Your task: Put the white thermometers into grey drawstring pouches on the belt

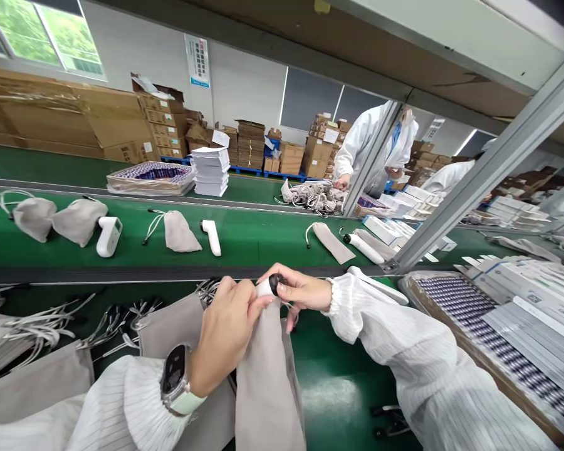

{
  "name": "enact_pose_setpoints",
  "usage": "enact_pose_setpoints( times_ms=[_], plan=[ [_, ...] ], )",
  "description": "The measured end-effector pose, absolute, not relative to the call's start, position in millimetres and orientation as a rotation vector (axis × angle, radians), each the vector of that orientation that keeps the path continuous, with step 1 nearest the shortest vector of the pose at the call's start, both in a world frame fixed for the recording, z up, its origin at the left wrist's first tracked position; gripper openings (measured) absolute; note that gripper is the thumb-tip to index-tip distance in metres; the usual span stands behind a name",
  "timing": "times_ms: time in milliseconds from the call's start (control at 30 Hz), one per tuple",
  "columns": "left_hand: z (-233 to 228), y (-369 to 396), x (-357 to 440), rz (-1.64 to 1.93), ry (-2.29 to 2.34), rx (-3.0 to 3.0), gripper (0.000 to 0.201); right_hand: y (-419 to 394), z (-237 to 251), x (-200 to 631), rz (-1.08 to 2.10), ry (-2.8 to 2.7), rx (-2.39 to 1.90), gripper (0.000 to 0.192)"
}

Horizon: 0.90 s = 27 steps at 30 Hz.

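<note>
My left hand (228,322), wearing a watch (175,373), is closed at the mouth of a long grey drawstring pouch (267,382), its thumb against a white handheld thermometer (264,288). The thermometer's black end (276,284) is pinched by my right hand (305,291). Its lower part is hidden by the pouch and my fingers, so I cannot tell how far inside it sits. Left of my hands lie more grey pouches (172,326) with white cords. A white device (380,288) lies beyond my right wrist.
On the green conveyor (258,235) are pouches (181,232) and white thermometers (211,237). A wrapped tray of patterned small items (474,313) and stacked boxes (526,288) stand right. A slanted metal post (470,175) rises there. A co-worker (380,144) stands across the line.
</note>
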<state>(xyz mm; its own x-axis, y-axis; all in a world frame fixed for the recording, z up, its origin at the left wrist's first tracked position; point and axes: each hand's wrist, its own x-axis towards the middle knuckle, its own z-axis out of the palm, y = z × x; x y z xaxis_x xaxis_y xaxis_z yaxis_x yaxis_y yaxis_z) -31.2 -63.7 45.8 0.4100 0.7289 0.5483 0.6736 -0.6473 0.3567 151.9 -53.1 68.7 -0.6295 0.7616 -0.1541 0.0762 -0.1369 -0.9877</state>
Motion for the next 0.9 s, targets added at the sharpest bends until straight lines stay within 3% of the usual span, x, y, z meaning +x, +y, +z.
enact_pose_setpoints(
  times_ms=[167, 300, 367, 433, 500, 600, 700, 800, 900],
  plan=[
    [51.5, -64.0, -29.3, 1.107, 1.252, 2.573, 0.027, -63.5, 59.5, 140.0, 1.808, -1.716, -1.155, 0.043],
    [58.8, -63.0, -31.8, 0.947, 1.28, 2.572, 0.028, -68.0, 55.5, 134.8, 1.752, -1.921, -1.235, 0.061],
    [69.1, -60.2, -36.8, 0.79, 1.294, 2.572, 0.029, -63.2, 61.6, 151.7, 1.332, -2.002, -1.317, 0.061],
    [83.1, -57.7, -42.6, 0.559, 1.206, 2.53, 0.034, -53.2, 70.4, 180.2, 0.775, -1.902, -1.398, 0.048],
    [97.1, -57.2, -47.4, 0.409, 1.054, 2.405, 0.042, -44.6, 77.2, 206.2, 0.466, -1.738, -1.438, 0.042],
    [108.5, -60.8, -51.5, 0.512, 0.909, 2.139, 0.044, -50.7, 75.6, 206.6, 0.564, -1.827, -1.371, 0.049],
    [103.2, -66.4, -52.0, 0.638, 0.786, 2.024, 0.039, -73.0, 61.8, 161.3, 0.728, -2.173, -1.274, 0.076],
    [86.6, -70.1, -46.6, 0.72, 0.824, 2.191, 0.034, -77.5, 53.4, 131.8, 0.786, -2.227, -1.298, 0.064],
    [64.9, -73.3, -34.0, 0.988, 1.141, 2.378, 0.027, -47.6, 60.1, 162.5, 0.606, -1.908, -1.419, 0.058]
  ],
)
